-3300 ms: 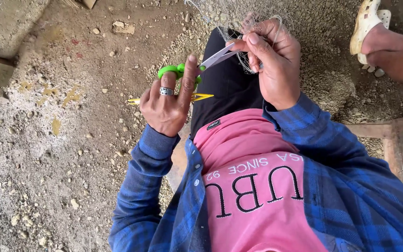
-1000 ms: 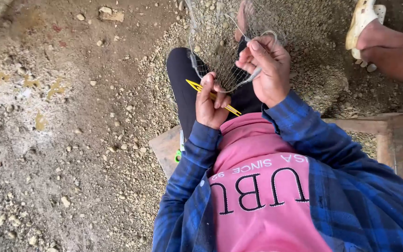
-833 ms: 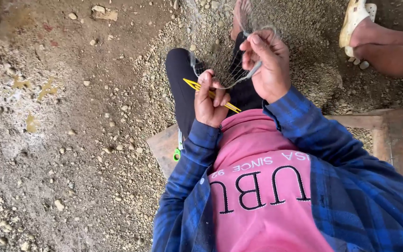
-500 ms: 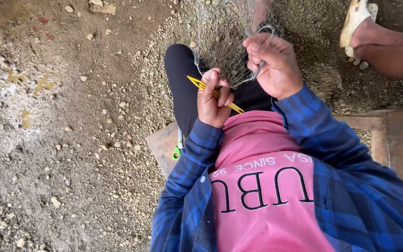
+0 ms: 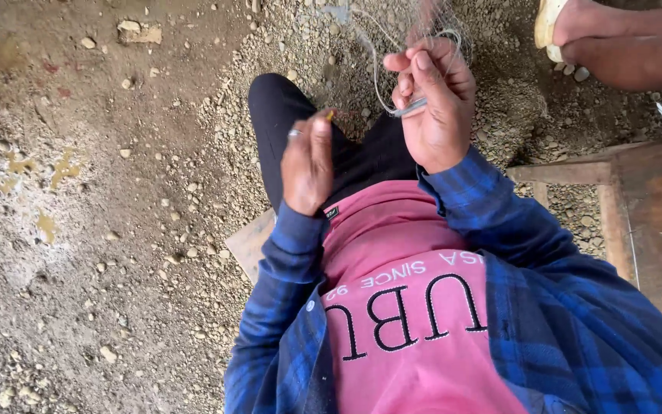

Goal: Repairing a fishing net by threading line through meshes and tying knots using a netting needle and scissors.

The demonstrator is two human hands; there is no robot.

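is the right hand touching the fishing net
Touching. The head view shows the right hand with its fingers closed on a gathered bunch of the net; strands run straight out of the grip.

Outdoor work spot, rough yard: bare grey-brown dirt ground (image 5: 101,253) strewn with small pebbles, weathered brown wooden platform (image 5: 637,207) at right, fine translucent fishing net (image 5: 430,23).

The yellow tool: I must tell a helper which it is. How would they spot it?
Find the dark trouser knee above the pink shirt. The left hand rests there, wearing a ring. At its fingertips peeks the yellow tool, the only bright yellow tip.
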